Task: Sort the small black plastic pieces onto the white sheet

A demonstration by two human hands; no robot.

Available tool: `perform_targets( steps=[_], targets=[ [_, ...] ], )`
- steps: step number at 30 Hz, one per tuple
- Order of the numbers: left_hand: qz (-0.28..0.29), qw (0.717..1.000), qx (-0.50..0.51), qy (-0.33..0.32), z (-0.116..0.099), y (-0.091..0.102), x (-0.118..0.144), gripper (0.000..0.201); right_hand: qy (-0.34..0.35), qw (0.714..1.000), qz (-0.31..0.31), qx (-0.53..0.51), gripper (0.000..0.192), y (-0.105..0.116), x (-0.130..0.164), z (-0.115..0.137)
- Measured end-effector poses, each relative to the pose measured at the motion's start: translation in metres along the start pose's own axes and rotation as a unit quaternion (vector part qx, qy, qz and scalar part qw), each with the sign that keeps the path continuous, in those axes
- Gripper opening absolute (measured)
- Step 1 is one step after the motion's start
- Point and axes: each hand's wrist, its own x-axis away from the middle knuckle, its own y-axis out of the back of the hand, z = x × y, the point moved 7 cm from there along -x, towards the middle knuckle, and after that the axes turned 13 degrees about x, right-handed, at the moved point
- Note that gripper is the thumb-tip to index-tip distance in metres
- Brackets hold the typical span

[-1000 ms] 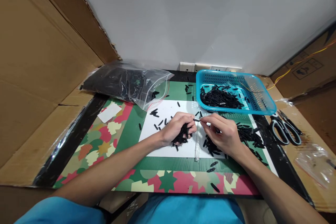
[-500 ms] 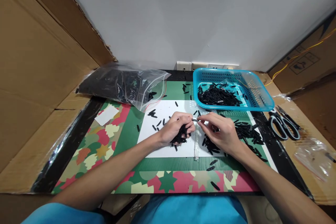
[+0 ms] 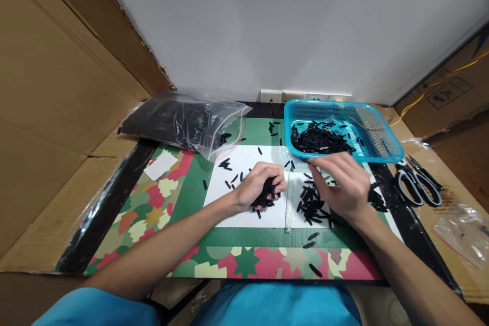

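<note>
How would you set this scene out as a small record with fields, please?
Left hand: closed around a bunch of black pieces
Right hand: by the near side of the blue basket; cannot tell whether it holds anything
Basket contents: heap of black pieces
Clear bag: dark contents, back left
Scissors: far right
White paper: on green sheet

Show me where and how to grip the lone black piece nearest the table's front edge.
Pinch the black piece across its middle, thumb and finger on its two long sides, probably best from above. It is slim and lies flat on the patterned border, slanting with its nearer end to the right, and no other piece touches it.
</note>
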Motion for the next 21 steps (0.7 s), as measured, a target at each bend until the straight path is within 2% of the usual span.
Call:
perform_targets(
  steps=[2,4,6,8,10,13,14,17,21],
  targets=[
    [-0.003,1.000,0.012,0.007,0.002,0.000,0.001,0.032,-0.057,0.996,-0.037,0.058,0.017,0.013,-0.007,-0.019],
    [-0.004,1.000,0.021,0.010,0.002,0.000,0.001,0.032,-0.123,0.988,-0.037,0.084,0.016,0.021,-0.011,-0.037],
    [-0.006,1.000,0.027,0.011,0.002,0.000,0.001,0.032,-0.139,0.986,-0.042,0.078,0.017,0.026,-0.013,-0.040],
    [-0.010,0.999,0.041,0.012,0.001,0.002,0.000,0.031,-0.080,0.995,-0.041,0.035,0.018,0.026,-0.012,-0.026],
    [-0.018,0.997,0.078,0.016,0.000,0.004,-0.001,0.029,0.034,0.999,0.002,-0.031,0.017,0.015,-0.006,0.005],
    [-0.029,0.987,0.158,0.023,-0.001,0.008,-0.002,0.029,0.211,0.969,0.114,-0.053,0.015,-0.009,0.011,0.061],
    [-0.029,0.983,0.179,0.026,-0.001,0.009,-0.002,0.030,0.248,0.955,0.156,-0.044,0.017,-0.019,0.017,0.076],
    [-0.020,0.977,0.210,0.038,-0.001,0.008,-0.002,0.030,0.300,0.931,0.207,-0.029,0.017,-0.036,0.029,0.104],
    [-0.013,0.977,0.207,0.041,-0.001,0.008,-0.002,0.029,0.314,0.923,0.223,-0.006,0.014,-0.048,0.037,0.118]
  ],
)
